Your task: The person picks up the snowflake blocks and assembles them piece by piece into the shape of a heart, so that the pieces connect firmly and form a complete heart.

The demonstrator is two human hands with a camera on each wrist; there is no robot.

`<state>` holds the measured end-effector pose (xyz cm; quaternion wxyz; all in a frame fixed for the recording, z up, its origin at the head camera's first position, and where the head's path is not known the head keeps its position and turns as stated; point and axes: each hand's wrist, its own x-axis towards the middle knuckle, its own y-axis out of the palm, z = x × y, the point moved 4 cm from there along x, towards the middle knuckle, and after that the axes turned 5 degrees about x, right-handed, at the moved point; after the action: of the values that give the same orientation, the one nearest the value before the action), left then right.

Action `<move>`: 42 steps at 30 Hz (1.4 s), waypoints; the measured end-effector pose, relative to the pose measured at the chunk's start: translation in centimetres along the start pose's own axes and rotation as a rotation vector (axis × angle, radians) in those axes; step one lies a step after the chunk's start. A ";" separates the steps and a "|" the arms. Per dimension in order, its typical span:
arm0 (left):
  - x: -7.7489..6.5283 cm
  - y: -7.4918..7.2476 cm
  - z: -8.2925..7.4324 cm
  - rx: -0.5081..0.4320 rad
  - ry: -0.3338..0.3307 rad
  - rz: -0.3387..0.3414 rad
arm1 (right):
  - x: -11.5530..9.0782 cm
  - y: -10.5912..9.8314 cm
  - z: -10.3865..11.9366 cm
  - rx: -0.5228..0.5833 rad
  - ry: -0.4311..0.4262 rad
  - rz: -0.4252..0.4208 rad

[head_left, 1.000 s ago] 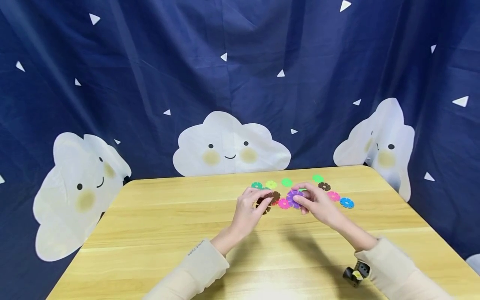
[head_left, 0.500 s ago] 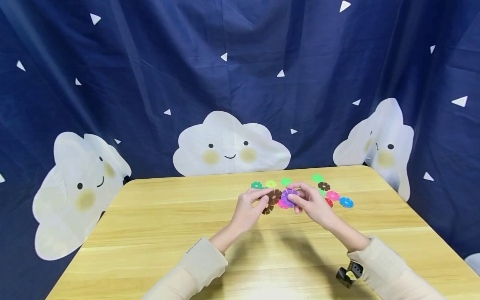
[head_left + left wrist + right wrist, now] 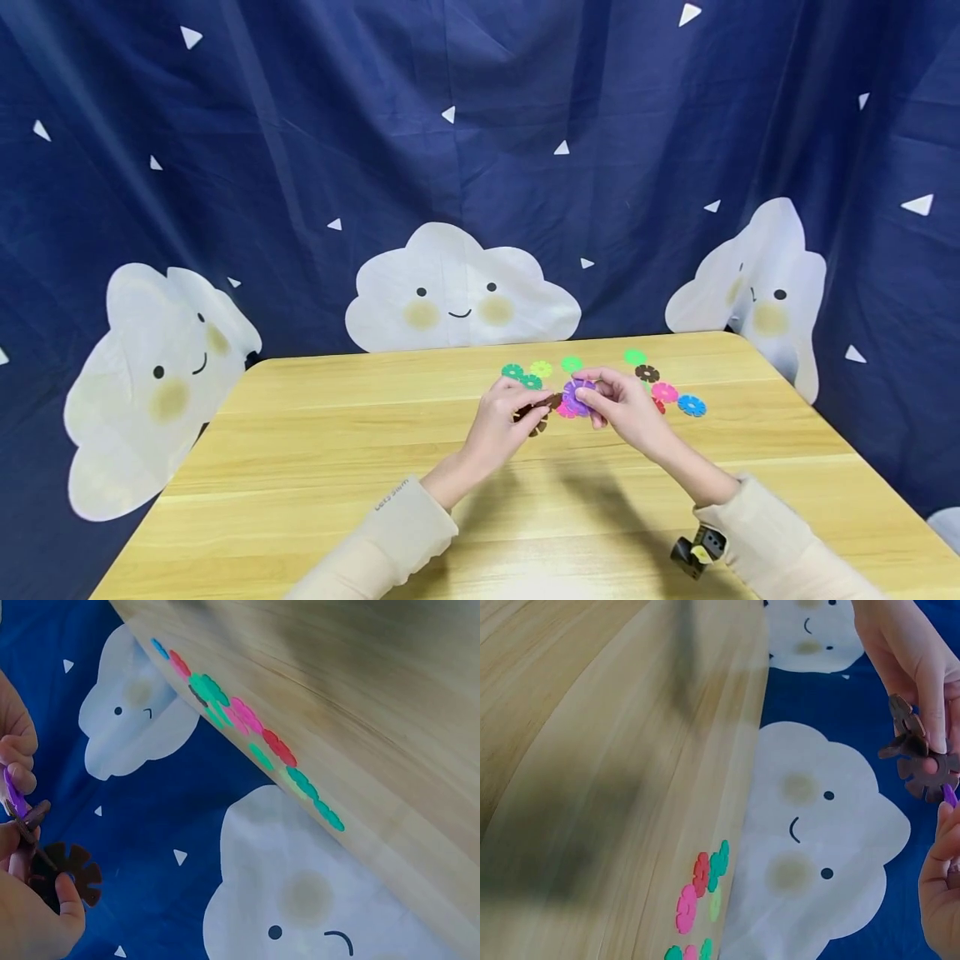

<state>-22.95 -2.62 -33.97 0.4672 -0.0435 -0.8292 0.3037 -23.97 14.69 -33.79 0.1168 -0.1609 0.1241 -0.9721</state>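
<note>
In the head view my left hand (image 3: pixel 497 423) pinches a cluster of brown notched snowflake discs (image 3: pixel 924 777) over the table. The brown discs are slotted together at angles, as the right wrist view shows. A purple snowflake disc (image 3: pixel 573 402) is pinched between thumb and fingers of my right hand (image 3: pixel 633 410). Its edge meets the rim of a brown disc in the right wrist view. In the left wrist view, the purple disc (image 3: pixel 15 793) is seen nearly edge-on beside the brown pieces (image 3: pixel 84 874). Fingers hide part of the cluster.
Loose snowflake discs lie behind the hands on the wooden table (image 3: pixel 300 467): teal (image 3: pixel 512 372), yellow-green (image 3: pixel 541 368), bright green (image 3: pixel 572 364), brown (image 3: pixel 647 373), pink (image 3: pixel 664 392) and blue (image 3: pixel 692 406), among others. A dark blue cloud-patterned curtain (image 3: pixel 300 150) hangs beyond the table.
My right hand has moved left, bringing the purple disc up to the brown cluster. The left hand has tilted the brown discs, which now appear flatter in the head view.
</note>
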 end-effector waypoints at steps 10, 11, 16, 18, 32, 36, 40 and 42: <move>-0.1 -0.3 -0.2 0.119 0.064 -0.050 | 0.0 0.5 0.3 0.023 -0.013 -0.076; -0.1 -0.3 -0.2 0.128 0.066 -0.053 | 0.0 0.5 0.4 0.025 -0.018 -0.085; -0.1 -0.4 -0.2 0.161 0.080 -0.061 | -0.1 0.7 0.7 0.011 -0.038 -0.118; -0.2 -0.4 -0.3 0.176 0.094 -0.070 | -0.1 0.7 0.8 -0.004 -0.040 -0.131; -0.2 -0.3 -0.8 0.198 0.216 -0.172 | -0.3 1.7 1.2 0.030 -0.034 -0.169; -0.1 -0.4 -0.9 0.142 0.173 -0.246 | -0.2 2.3 1.3 0.108 -0.014 -0.202; -0.2 -0.4 -1.0 0.121 0.140 -0.295 | -0.3 2.6 1.4 0.121 -0.050 -0.245; -0.2 -0.3 -1.1 0.123 0.142 -0.299 | -0.3 2.6 1.3 0.123 -0.072 -0.248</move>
<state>-21.93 -2.46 -33.54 0.5662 0.0876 -0.7713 0.2773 -22.81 12.09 -33.39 0.0097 -0.2025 0.0394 -0.9784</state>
